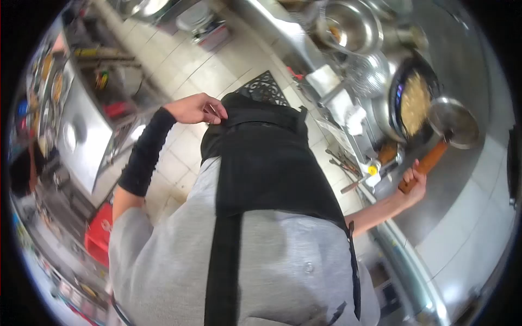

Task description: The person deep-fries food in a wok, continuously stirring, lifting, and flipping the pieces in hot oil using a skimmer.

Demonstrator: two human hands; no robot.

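Ladle seems blurred (contents unclear)

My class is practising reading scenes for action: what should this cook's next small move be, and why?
Probably ease the ladle over the food. The right hand already grips its wooden handle, and its bowl appears at the wok's edge; the left hand is away at the apron.

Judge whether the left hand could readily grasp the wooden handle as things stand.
Probably not: the left hand is at the black apron, well away from the wooden handle, which the right hand holds.
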